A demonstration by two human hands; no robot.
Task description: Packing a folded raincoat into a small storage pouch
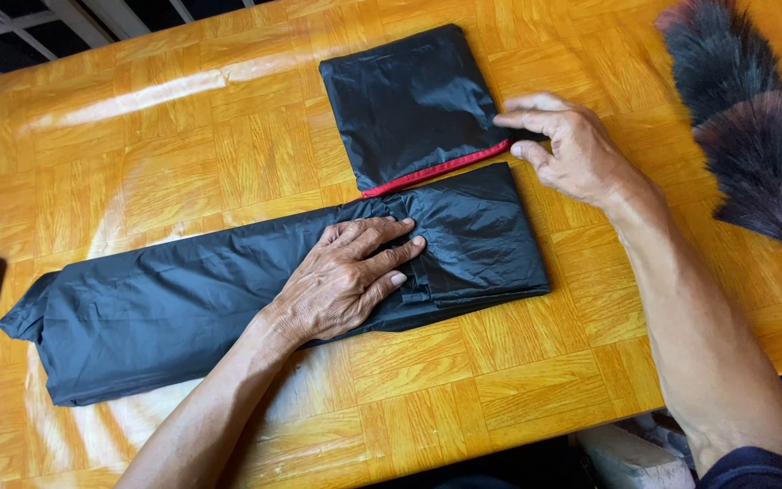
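On the wooden table lies a long black plastic bag, folded into a flat strip that goes from the left edge toward the middle. The left hand rests flat on this strip, palm down, with the fingers stretched and a little apart, pressing the plastic. Above it, the end part of the bag is folded up, and a red band runs along its lower edge. The right hand touches the right edge of this folded part, with fingers straight and close together, not clamped on anything. A dark feather duster lies at the right side of the table, well apart from both hands.
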